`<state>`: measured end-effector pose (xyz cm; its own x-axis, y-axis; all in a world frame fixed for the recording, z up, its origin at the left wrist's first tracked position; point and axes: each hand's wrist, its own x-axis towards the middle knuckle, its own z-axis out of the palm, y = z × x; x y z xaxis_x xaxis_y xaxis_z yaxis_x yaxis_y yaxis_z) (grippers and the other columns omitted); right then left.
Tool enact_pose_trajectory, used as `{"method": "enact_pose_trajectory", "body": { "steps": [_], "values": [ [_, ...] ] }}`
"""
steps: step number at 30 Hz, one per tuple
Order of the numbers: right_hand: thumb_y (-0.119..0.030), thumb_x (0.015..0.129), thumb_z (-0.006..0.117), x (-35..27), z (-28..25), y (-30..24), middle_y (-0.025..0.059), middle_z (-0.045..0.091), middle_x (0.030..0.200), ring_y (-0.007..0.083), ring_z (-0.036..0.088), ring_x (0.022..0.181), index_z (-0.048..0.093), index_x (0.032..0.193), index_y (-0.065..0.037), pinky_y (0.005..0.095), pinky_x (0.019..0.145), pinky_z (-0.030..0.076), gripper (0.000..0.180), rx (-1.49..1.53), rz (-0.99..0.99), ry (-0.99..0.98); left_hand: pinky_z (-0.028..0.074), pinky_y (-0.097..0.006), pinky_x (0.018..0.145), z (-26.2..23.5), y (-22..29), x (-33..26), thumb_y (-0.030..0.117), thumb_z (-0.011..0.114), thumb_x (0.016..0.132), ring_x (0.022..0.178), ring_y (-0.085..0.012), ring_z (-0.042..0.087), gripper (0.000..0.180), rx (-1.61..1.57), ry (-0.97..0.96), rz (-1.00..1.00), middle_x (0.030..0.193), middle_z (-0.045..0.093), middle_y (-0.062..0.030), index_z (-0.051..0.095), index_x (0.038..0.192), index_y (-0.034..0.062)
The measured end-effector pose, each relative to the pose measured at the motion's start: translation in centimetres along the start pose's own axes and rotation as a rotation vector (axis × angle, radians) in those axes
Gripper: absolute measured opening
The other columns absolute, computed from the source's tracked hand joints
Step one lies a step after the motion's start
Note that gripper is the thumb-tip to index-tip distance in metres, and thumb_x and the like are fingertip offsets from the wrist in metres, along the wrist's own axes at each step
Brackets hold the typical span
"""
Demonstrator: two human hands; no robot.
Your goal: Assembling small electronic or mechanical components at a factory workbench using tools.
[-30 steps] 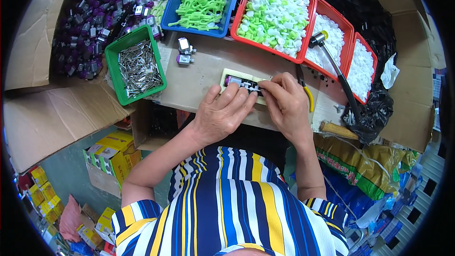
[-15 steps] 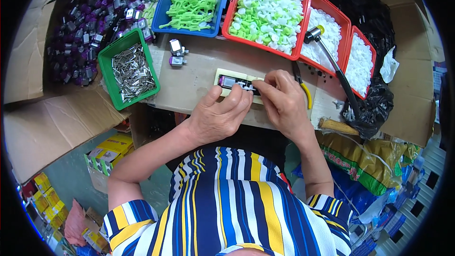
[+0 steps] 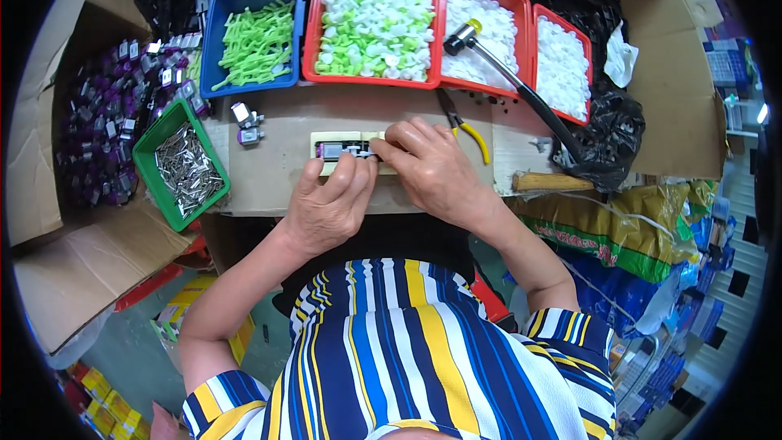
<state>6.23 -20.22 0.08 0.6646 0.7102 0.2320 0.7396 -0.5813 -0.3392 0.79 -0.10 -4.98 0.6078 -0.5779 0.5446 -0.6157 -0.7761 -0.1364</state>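
A cream block (image 3: 371, 135) lies on the cardboard-covered bench, cradling a narrow black housing. Inside the housing, a small metal-and-purple unit (image 3: 331, 151) sits at the left end, with white pieces (image 3: 356, 149) beside it. My left hand (image 3: 332, 205) is at the block's near edge; its fingers are curled and pressed together by the white pieces, the thumb apart from them. Over the housing's right end, my right hand (image 3: 432, 165) pinches with thumb and forefinger. Whatever sits in either hand's fingertips is hidden or too small to name.
Two loose metal-and-purple units (image 3: 248, 124) lie left of the block. A green bin (image 3: 143, 165) holds metal pins; a blue bin (image 3: 300, 33) holds green plastic parts. Red bins (image 3: 437, 16) hold white and green caps. A hammer (image 3: 521, 85) and yellow-handled pliers (image 3: 474, 140) lie right.
The whole scene has shifted left in the picture and turned slightly. Both hands remain at the block with nearly the same finger positions.
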Motion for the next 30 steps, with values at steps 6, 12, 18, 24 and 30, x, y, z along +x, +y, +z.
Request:
{"method": "enact_pose_trajectory", "body": {
  "steps": [6, 12, 18, 24, 30],
  "values": [
    [-0.001, 0.084, 0.063, -4.1, -2.4, 2.5, 0.0148, 0.062, 0.106, 0.0331, 0.063, 0.095, 0.065, 0.109, -0.002, 0.0429, 0.080, 0.050, 0.025, -0.053, 0.228, 0.215, 0.038, -0.039, 0.089, -0.4, -0.3, 0.5, 0.016, 0.075, 0.079, 0.101, -0.0206, 0.057, 0.030, -0.066, -0.016, -0.020, 0.100, 0.061, -0.0045, 0.069, 0.105, 0.0023],
    [-0.007, 0.086, 0.064, -11.2, -4.5, 6.4, 0.0183, 0.065, 0.104, 0.0379, 0.065, 0.092, 0.063, 0.114, -0.002, 0.0462, 0.079, 0.053, 0.029, -0.595, 0.752, -0.068, 0.038, -0.040, 0.092, -0.4, -0.1, 0.9, 0.015, 0.063, 0.078, 0.105, -0.0198, 0.057, 0.026, -0.114, 0.009, -0.078, 0.096, 0.061, -0.0050, 0.069, 0.101, 0.0017],
    [-0.010, 0.090, 0.061, -11.5, -4.4, 7.8, 0.0231, 0.065, 0.101, 0.0392, 0.064, 0.094, 0.064, 0.113, 0.002, 0.0471, 0.083, 0.052, 0.026, -0.633, 0.797, -0.064, 0.043, -0.038, 0.084, -0.6, -0.8, 0.9, 0.013, 0.078, 0.074, 0.098, -0.0236, 0.058, 0.031, -0.304, 0.064, -0.088, 0.096, 0.062, -0.0061, 0.070, 0.101, 0.0025],
    [-0.008, 0.087, 0.062, -8.3, -3.9, 6.8, 0.0265, 0.064, 0.091, 0.0415, 0.064, 0.089, 0.063, 0.097, 0.004, 0.0495, 0.080, 0.051, 0.016, -0.518, 0.685, -0.026, 0.047, -0.041, 0.080, -2.1, -4.0, 1.7, 0.005, 0.079, 0.070, 0.096, -0.0274, 0.058, 0.030, -0.404, 0.157, -0.307, 0.093, 0.062, -0.0081, 0.071, 0.099, 0.0046],
    [-0.011, 0.085, 0.064, -7.7, -3.9, 7.8, 0.0263, 0.062, 0.088, 0.0429, 0.063, 0.081, 0.058, 0.083, 0.006, 0.0501, 0.073, 0.051, 0.018, -0.475, 0.693, -0.059, 0.048, -0.041, 0.079, -3.0, -11.3, 4.0, 0.001, 0.071, 0.078, 0.089, -0.0299, 0.058, 0.013, -0.186, 0.080, -0.503, 0.086, 0.063, -0.0111, 0.072, 0.091, 0.0000]
  ]
}}
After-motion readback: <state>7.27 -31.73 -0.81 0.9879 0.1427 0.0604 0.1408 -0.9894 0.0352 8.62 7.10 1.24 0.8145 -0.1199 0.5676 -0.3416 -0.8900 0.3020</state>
